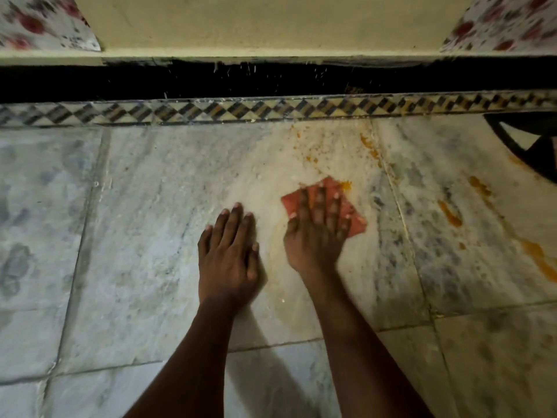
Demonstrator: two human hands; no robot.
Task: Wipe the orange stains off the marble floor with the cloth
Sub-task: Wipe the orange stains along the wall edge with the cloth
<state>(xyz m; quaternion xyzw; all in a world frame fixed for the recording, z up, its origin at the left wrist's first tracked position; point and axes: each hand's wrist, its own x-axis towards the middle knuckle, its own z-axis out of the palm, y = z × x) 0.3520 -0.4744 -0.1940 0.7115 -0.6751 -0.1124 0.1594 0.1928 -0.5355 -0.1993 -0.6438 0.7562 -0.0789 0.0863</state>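
My right hand [316, 227] presses flat on a small reddish-orange cloth [357, 220] spread on the marble floor [150, 206], fingers straight and pointing away from me. An orange blob [345, 185] sits at the cloth's far corner. More orange stains lie to the right: a streak [450, 214], a long smear [539, 262] near the right edge, and specks [369, 146] up by the border. My left hand [230, 251] rests flat on the bare marble just left of the cloth, holding nothing.
A patterned tile border [211, 111] runs across the far side, with a black skirting band [120, 82] and a pale wall [271, 22] above. A dark round object [530, 140] stands at the right edge. Floral fabric [39, 22] hangs at both top corners.
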